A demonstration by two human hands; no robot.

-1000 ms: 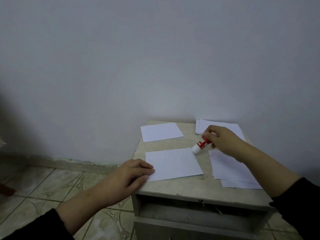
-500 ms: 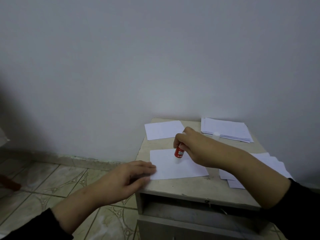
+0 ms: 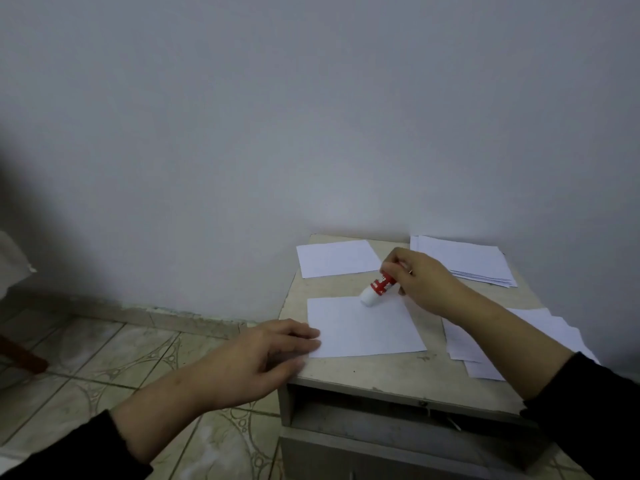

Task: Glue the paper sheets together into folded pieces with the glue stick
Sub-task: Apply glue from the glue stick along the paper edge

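While gluing: right hand (image 3: 424, 282) grips glue stick (image 3: 379, 289) at front sheet's (image 3: 363, 329) far edge.
Left hand (image 3: 256, 358): flat, pressing sheet's left edge.
Left to do: folding, remaining stacks.

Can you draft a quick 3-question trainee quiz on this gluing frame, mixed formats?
1. True or false: the right hand grips the red-and-white glue stick with its white end at the far edge of the middle white paper sheet.
2. What steadies that sheet? A) left hand B) a book C) tape
3. Fill in: the thick stack of white sheets lies at the far ____ corner of the beige tabletop.

Key: 1 true; 2 A; 3 right.
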